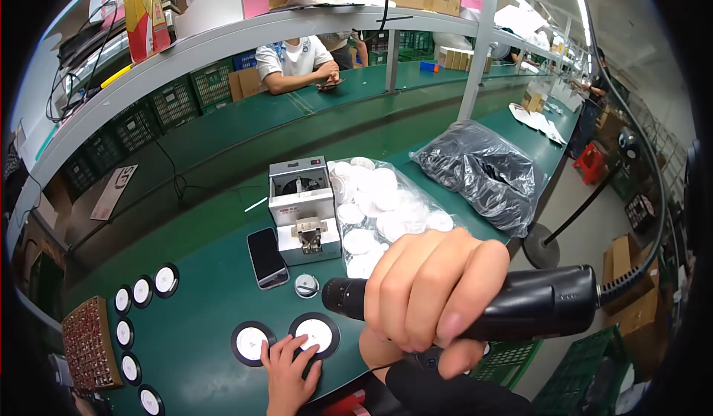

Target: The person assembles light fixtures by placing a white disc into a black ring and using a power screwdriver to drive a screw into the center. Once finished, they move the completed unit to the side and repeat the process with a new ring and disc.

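Observation:
My right hand (438,290) is wrapped round a black electric screwdriver (538,301), held up close with its tip pointing left. A cord leaves its right end. My left hand (290,371) lies on the green bench with fingers spread. Its fingertips touch a black-rimmed disc with a white centre (319,333), while a finger reaches the edge of a second such disc (251,339) on its left. Beyond them sits a small round metal part (306,285). A grey screw feeder machine (303,208) stands behind it, beside a black phone (267,259).
Several more discs (141,291) line the left, next to a compartment box of small reddish parts (90,343). A clear bag of white discs (386,201) and a black plastic bag (483,175) lie right of the feeder. Across the bench sits another person (293,63).

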`<state>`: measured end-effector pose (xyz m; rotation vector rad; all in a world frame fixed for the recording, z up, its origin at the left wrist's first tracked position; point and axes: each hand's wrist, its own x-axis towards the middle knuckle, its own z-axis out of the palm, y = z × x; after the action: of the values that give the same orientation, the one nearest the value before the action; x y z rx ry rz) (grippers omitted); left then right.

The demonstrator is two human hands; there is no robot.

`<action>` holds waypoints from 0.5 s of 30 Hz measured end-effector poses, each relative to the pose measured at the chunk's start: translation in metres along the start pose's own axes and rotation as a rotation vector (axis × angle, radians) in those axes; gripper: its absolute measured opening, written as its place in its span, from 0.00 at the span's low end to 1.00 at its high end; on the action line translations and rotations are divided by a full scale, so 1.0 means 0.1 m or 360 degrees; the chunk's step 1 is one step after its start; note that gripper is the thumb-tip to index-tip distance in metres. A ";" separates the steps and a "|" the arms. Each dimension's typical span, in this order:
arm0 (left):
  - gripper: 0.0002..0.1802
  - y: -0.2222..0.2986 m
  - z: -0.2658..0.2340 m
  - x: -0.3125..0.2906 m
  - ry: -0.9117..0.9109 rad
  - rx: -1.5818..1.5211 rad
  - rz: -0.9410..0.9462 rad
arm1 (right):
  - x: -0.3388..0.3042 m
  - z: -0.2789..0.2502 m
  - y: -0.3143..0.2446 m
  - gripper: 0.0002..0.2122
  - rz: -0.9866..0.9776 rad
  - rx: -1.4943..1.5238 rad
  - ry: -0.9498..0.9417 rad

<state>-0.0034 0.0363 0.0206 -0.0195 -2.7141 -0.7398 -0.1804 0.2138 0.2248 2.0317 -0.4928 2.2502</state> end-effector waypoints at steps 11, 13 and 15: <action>0.19 -0.05 0.02 0.03 -0.0027 0.0043 0.0074 | 0.12 0.23 0.00 0.12 -0.0115 0.0117 -0.0200; 0.21 -0.07 0.13 0.01 -0.0067 0.0116 0.0160 | -0.03 0.25 -0.03 0.14 -0.0149 0.0090 0.0029; 0.21 -0.17 0.08 -0.10 -0.0029 0.0156 0.0193 | -0.06 0.25 0.19 0.15 -0.0104 0.0089 0.0033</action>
<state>0.0018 0.0258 0.0028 -0.1675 -2.7348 -0.5742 -0.1605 0.1900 0.2171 2.0168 -0.3603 2.2690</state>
